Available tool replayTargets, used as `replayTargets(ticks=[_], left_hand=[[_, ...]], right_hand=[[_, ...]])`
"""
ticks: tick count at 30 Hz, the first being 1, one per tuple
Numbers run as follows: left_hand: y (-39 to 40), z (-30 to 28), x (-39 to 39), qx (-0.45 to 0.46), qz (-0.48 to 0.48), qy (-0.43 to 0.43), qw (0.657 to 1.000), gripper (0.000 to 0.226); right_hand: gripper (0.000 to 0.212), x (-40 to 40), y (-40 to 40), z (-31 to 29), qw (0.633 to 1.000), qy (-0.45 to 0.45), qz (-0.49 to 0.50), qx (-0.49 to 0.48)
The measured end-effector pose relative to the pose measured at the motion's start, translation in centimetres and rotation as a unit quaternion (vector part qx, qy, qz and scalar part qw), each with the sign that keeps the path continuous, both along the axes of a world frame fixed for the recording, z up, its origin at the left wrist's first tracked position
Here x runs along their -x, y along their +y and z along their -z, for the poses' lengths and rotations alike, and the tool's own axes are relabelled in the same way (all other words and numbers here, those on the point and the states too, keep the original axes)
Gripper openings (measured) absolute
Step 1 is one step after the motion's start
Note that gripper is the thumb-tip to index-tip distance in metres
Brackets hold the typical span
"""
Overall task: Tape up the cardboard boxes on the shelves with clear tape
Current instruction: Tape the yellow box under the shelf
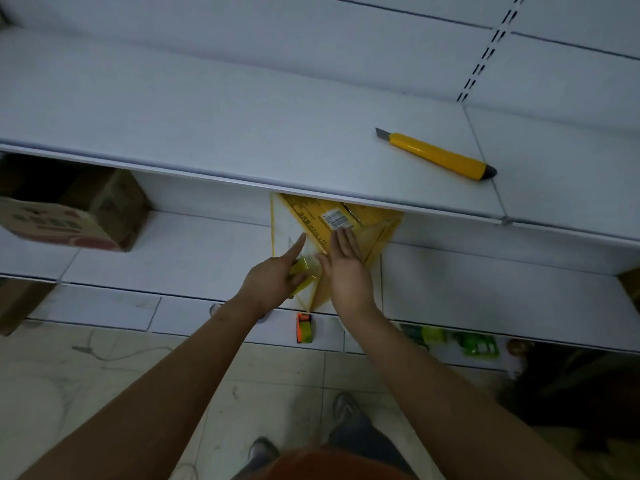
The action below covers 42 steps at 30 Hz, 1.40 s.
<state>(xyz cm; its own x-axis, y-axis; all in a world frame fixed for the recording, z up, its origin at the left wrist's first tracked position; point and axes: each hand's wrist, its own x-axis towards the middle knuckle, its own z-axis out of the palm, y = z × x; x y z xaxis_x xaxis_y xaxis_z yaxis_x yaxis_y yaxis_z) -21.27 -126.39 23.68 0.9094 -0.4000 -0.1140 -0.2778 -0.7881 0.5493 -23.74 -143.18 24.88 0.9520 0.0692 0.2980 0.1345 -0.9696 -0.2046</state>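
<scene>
While right hand flat on yellow box, tape roll in left fingers; knife above.

Box: yellow and white cardboard, with black print and a small white barcode label; sits on the middle shelf, far end hidden under the shelf above, near corner poking past the shelf edge.
Box top: flaps lying flat, with shiny clear strips along the edges.
Tape roll: yellowish, see-through; sits on the near part of the box, partly hidden by fingers.
Brown box: plain cardboard with red and white print; sits far left on the same shelf, top looks open.
</scene>
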Motion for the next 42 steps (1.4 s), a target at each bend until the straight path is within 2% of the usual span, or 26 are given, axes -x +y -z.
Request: replayTargets(ticks=[2, 3, 6, 8, 11, 13, 15, 17, 18, 20, 22, 23, 25, 27, 29, 31, 32, 34, 36, 37, 40, 42], left_hand=[[-0.2, 0.1, 0.0, 0.025, -0.014, 0.02, 0.999, 0.074], [-0.3, 0.1, 0.0, 0.035, -0.018, 0.028, 0.999, 0.074], [-1.1, 0.0, 0.1, 0.076, -0.027, 0.065, 0.995, 0.076], [-1.9, -0.4, 0.0, 0.084, -0.025, 0.082, 0.993, 0.075], [-3.1, -1.2, -0.3, 0.091, -0.024, 0.087, 0.992, 0.063], [-3.6, -1.7, -0.6, 0.098, -0.02, 0.086, 0.991, 0.053], [-3.9, -2.0, -0.9, 0.101, -0.025, 0.103, 0.989, 0.047], [-4.1, -2.4, -1.0, 0.108, -0.037, 0.136, 0.984, 0.045], [-4.3, -2.5, -1.0, 0.11, -0.037, 0.148, 0.982, 0.044], [-4.6, -2.4, -0.9, 0.125, -0.041, 0.167, 0.977, 0.042], [-5.1, -2.1, -1.0, 0.139, -0.046, 0.181, 0.973, 0.041], [-5.2, -1.9, -1.1, 0.144, -0.046, 0.191, 0.97, 0.041], [-5.4, -1.7, -1.3, 0.167, -0.043, 0.223, 0.959, 0.04], [-5.5, -1.5, -1.4, 0.202, -0.04, 0.255, 0.945, 0.041], [-5.4, -1.5, -1.7, 0.218, -0.034, 0.284, 0.933, 0.04], [-5.2, -1.0, -2.2, 0.225, -0.027, 0.294, 0.929, 0.039], [-5.0, -0.8, -2.4, 0.228, -0.021, 0.298, 0.927, 0.041], [-4.3, 0.5, -2.9, 0.216, 0.008, 0.3, 0.929, 0.041], [-4.0, 1.0, -3.1, 0.197, 0.048, 0.286, 0.936, 0.025], [-3.8, 0.8, -3.2, 0.196, 0.063, 0.281, 0.937, 0.017], [-3.5, 1.0, -3.6, 0.193, 0.087, 0.294, 0.932, 0.033], [-3.0, 1.1, -3.8, 0.197, 0.089, 0.318, 0.923, 0.044]], right_hand=[[0.038, 0.1, 0.1, 0.3, 0.995, -0.025, 0.005, 0.099], [0.041, 0.4, 0.0, 0.1, 0.993, -0.009, -0.002, 0.116], [0.048, 0.6, -0.7, -0.7, 0.997, 0.019, -0.018, 0.079], [0.046, 0.9, -1.8, -1.5, 1.0, 0.023, -0.007, 0.008], [0.032, 2.9, -3.2, -4.4, 0.987, -0.121, -0.101, 0.004], [0.019, 4.1, -3.6, -7.9, 0.949, -0.254, -0.184, 0.016], [0.014, 3.5, -4.5, -11.8, 0.919, -0.348, -0.184, 0.019], [0.016, 0.4, -6.3, -15.0, 0.924, -0.366, -0.109, 0.014], [0.02, -1.5, -7.7, -16.1, 0.94, -0.338, -0.045, 0.027], [0.04, -4.8, -11.2, -17.3, 0.979, -0.192, 0.048, 0.051], [0.051, -6.4, -14.0, -17.4, 0.995, -0.039, 0.087, 0.038], [0.05, -6.8, -14.7, -17.2, 0.995, -0.007, 0.092, 0.026], [0.044, -6.5, -14.4, -17.2, 0.997, -0.017, 0.077, 0.024], [0.039, -4.9, -12.6, -17.6, 0.993, -0.102, 0.052, 0.039], [0.034, -2.1, -9.7, -17.7, 0.973, -0.223, 0.039, 0.052], [0.03, 1.6, -6.0, -16.1, 0.963, -0.266, -0.008, 0.03], [0.03, 3.2, -4.2, -14.3, 0.967, -0.25, -0.034, 0.023], [0.033, 5.3, -2.0, -9.7, 0.988, -0.15, -0.039, 0.018], [0.041, 5.6, -1.4, -5.1, 0.999, -0.026, 0.03, -0.021], [0.047, 5.3, -1.5, -3.6, 0.996, 0.008, 0.073, -0.045], [0.063, 2.9, -1.3, -1.6, 0.984, 0.047, 0.154, -0.078], [0.059, 1.4, -1.3, -1.4, 0.979, 0.073, 0.17, -0.087]])
